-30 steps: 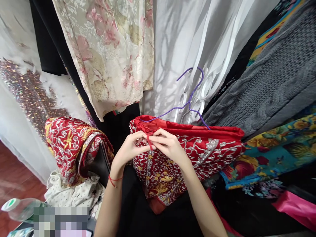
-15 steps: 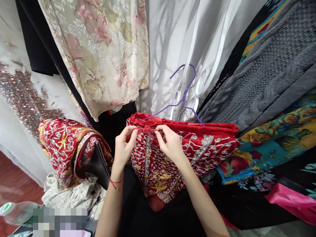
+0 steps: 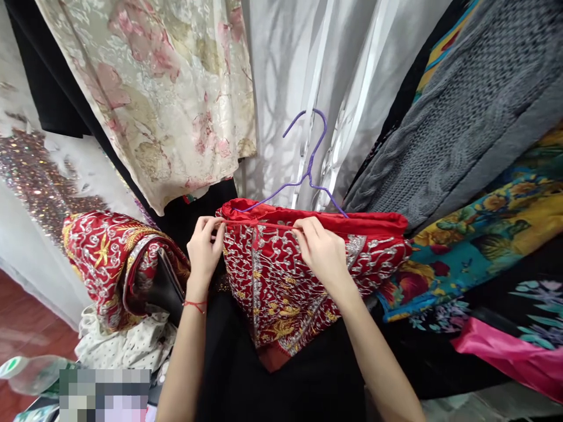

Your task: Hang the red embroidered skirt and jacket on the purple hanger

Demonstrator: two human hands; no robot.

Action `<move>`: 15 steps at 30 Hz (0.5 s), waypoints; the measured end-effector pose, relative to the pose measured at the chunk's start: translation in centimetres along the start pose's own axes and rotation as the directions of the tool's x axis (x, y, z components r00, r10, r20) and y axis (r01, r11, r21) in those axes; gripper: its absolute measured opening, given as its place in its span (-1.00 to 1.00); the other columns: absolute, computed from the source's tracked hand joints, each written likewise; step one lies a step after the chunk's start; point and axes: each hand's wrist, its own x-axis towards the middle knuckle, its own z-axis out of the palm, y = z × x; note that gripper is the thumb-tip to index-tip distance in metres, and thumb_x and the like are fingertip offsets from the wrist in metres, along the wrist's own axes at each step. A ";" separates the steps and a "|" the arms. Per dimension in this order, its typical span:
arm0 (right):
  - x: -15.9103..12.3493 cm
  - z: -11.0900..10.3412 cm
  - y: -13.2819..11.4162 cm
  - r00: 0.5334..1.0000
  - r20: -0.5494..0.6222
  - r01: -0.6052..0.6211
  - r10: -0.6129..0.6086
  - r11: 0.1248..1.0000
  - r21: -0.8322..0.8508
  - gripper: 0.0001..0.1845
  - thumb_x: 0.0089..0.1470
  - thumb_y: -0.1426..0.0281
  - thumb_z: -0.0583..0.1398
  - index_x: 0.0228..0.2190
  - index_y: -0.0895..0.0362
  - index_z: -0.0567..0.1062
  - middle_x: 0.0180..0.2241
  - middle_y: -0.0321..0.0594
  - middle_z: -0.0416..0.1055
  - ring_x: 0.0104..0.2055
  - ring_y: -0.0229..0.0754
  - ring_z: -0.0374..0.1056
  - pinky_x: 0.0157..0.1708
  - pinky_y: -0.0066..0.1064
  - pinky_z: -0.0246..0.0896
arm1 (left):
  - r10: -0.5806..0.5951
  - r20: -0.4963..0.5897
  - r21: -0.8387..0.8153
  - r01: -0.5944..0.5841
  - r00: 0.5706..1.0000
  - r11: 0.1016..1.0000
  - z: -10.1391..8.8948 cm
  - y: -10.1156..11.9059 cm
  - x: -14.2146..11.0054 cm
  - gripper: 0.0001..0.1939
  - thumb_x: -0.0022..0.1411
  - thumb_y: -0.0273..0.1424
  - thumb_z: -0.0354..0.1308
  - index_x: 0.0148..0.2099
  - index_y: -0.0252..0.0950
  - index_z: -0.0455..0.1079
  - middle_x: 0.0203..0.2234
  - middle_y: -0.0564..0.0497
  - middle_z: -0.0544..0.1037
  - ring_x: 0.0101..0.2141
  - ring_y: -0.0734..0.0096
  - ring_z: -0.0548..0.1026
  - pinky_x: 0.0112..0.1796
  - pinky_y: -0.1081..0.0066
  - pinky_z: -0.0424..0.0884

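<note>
A red embroidered garment [image 3: 281, 287] with silver and gold stitching lies in front of me, its smooth red band along the top. The lower part of a purple hanger [image 3: 310, 170] sits inside that band, its hook standing up free. Across the band's front runs a thin red drawstring [image 3: 277, 226], stretched nearly straight between my hands. My left hand [image 3: 204, 247] pinches one end by the garment's left corner. Near the middle of the band, my right hand [image 3: 324, 251] pinches the other end, its fingertips partly hidden.
A folded red embroidered cloth [image 3: 109, 252] lies at left above a white dotted cloth [image 3: 125, 340]. A plastic bottle [image 3: 37, 375] stands lower left. Around hang a floral cream garment [image 3: 162, 105], white curtain [image 3: 277, 76] and grey knit [image 3: 466, 117]. Pink satin [image 3: 505, 357] lies at right.
My hands were close together at a red knot on the band; they have drawn apart sideways, pulling the drawstring straight. The view has shifted somewhat to the right.
</note>
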 end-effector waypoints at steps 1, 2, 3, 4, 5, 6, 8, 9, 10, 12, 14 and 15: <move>-0.1 -1.0 0.3 0.999 0.035 0.013 -0.015 0.997 0.072 -0.76 0.37 0.32 0.02 -0.15 0.13 0.45 -0.18 -0.13 0.51 -0.37 -0.23 0.43 -0.38 -0.40 0.18 | 0.046 0.027 -0.057 -0.045 0.999 0.997 -0.4 0.3 0.6 -0.81 0.35 -0.32 0.07 -0.07 -0.25 0.44 -0.15 -0.08 0.47 -0.20 0.37 0.50 -0.31 0.47 0.42; -0.2 -2.1 0.8 0.998 0.054 0.032 -0.040 0.990 0.141 -0.78 0.36 0.31 0.04 -0.12 0.12 0.43 -0.13 -0.12 0.48 -0.31 -0.23 0.44 -0.36 -0.42 0.22 | 0.104 0.045 -0.105 -0.098 0.994 0.990 -0.9 0.7 1.3 -0.79 0.32 -0.36 0.09 -0.03 -0.25 0.42 -0.12 -0.10 0.44 -0.11 0.32 0.48 -0.24 0.44 0.46; -0.3 -3.3 1.4 0.997 0.046 0.053 -0.063 0.981 0.187 -0.79 0.35 0.31 0.06 -0.08 0.11 0.41 -0.09 -0.11 0.45 -0.24 -0.21 0.44 -0.31 -0.41 0.26 | 0.163 0.057 -0.133 -0.155 0.985 0.979 -1.3 1.2 2.2 -0.75 0.29 -0.40 0.09 0.00 -0.25 0.41 -0.09 -0.12 0.43 -0.04 0.27 0.45 -0.15 0.38 0.47; -0.3 -4.5 2.2 0.997 0.011 0.070 -0.074 0.979 0.189 -0.78 0.33 0.30 0.08 -0.06 0.11 0.40 -0.07 -0.09 0.43 -0.17 -0.17 0.44 -0.24 -0.39 0.28 | 0.218 0.072 -0.139 -0.207 0.973 0.968 -1.7 1.6 3.2 -0.70 0.25 -0.44 0.08 0.04 -0.24 0.40 -0.05 -0.13 0.41 0.02 0.23 0.41 -0.06 0.30 0.46; -0.3 -5.7 3.1 0.997 -0.039 0.074 -0.069 0.987 0.146 -0.77 0.32 0.29 0.10 -0.06 0.10 0.41 -0.06 -0.06 0.42 -0.11 -0.11 0.42 -0.16 -0.33 0.29 | 0.266 0.101 -0.127 -0.253 0.959 0.959 -2.0 1.9 4.2 -0.66 0.23 -0.47 0.06 0.05 -0.23 0.40 -0.01 -0.14 0.40 0.08 0.20 0.38 0.03 0.22 0.42; -0.3 -6.7 4.1 0.995 -0.083 0.063 -0.057 0.995 0.073 -0.77 0.30 0.27 0.11 -0.08 0.10 0.42 -0.07 -0.05 0.42 -0.07 -0.06 0.40 -0.11 -0.27 0.27 | 0.304 0.146 -0.101 -0.291 0.941 0.951 -2.2 2.1 5.2 -0.64 0.20 -0.49 0.03 0.04 -0.21 0.43 0.03 -0.14 0.39 0.13 0.16 0.34 0.11 0.14 0.37; -0.5 -8.2 6.2 0.995 -0.091 0.031 -0.038 0.997 -0.076 -0.77 0.26 0.20 0.15 -0.16 0.09 0.45 -0.15 -0.06 0.45 -0.10 0.00 0.38 -0.10 -0.19 0.22 | 0.336 0.272 -0.018 -0.344 0.902 0.939 -2.2 2.1 7.0 -0.65 0.17 -0.48 0.01 -0.05 -0.18 0.50 0.08 -0.12 0.40 0.18 0.09 0.28 0.20 0.02 0.26; -0.7 -8.7 7.3 0.998 -0.058 0.027 -0.035 0.992 -0.122 -0.76 0.25 0.17 0.16 -0.21 0.08 0.45 -0.20 -0.09 0.47 -0.15 0.00 0.38 -0.13 -0.18 0.19 | 0.330 0.345 0.026 -0.360 0.879 0.932 -2.1 1.9 7.8 -0.67 0.16 -0.46 0.01 -0.10 -0.17 0.53 0.07 -0.11 0.42 0.18 0.06 0.29 0.21 -0.01 0.24; -1.0 -9.0 8.2 0.999 -0.018 0.035 -0.038 0.989 -0.145 -0.74 0.24 0.14 0.16 -0.24 0.07 0.45 -0.24 -0.13 0.49 -0.19 -0.02 0.38 -0.15 -0.17 0.17 | 0.313 0.410 0.063 -0.369 0.857 0.927 -1.9 1.5 8.4 -0.68 0.16 -0.42 0.02 -0.12 -0.17 0.54 0.04 -0.11 0.46 0.15 0.04 0.32 0.20 -0.02 0.25; -1.7 -9.2 9.7 0.998 0.038 0.064 -0.059 0.986 -0.152 -0.72 0.24 0.11 0.15 -0.26 0.07 0.46 -0.28 -0.19 0.52 -0.22 -0.05 0.40 -0.10 -0.14 0.11 | 0.271 0.482 0.114 -0.367 0.833 0.923 -1.7 0.7 9.1 -0.68 0.16 -0.34 0.06 -0.10 -0.17 0.56 -0.03 -0.10 0.53 0.06 0.05 0.41 0.14 0.04 0.32; -2.3 -9.1 10.7 0.996 0.040 0.089 -0.084 0.985 -0.149 -0.73 0.28 0.14 0.13 -0.28 0.06 0.47 -0.28 -0.22 0.54 -0.19 -0.06 0.42 0.00 -0.08 0.03 | 0.243 0.494 0.134 -0.349 0.835 0.927 -1.7 0.0 9.3 -0.67 0.18 -0.28 0.08 -0.07 -0.17 0.56 -0.06 -0.08 0.57 -0.02 0.10 0.48 0.06 0.16 0.37; -2.5 -9.1 10.9 0.994 0.027 0.107 -0.104 0.984 -0.144 -0.74 0.29 0.16 0.11 -0.29 0.05 0.47 -0.29 -0.24 0.55 -0.19 -0.07 0.43 0.04 -0.05 -0.01 | 0.231 0.487 0.138 -0.336 0.842 0.932 -1.9 -0.1 9.3 -0.68 0.19 -0.26 0.08 -0.08 -0.17 0.56 -0.08 -0.07 0.59 -0.07 0.14 0.51 0.01 0.22 0.39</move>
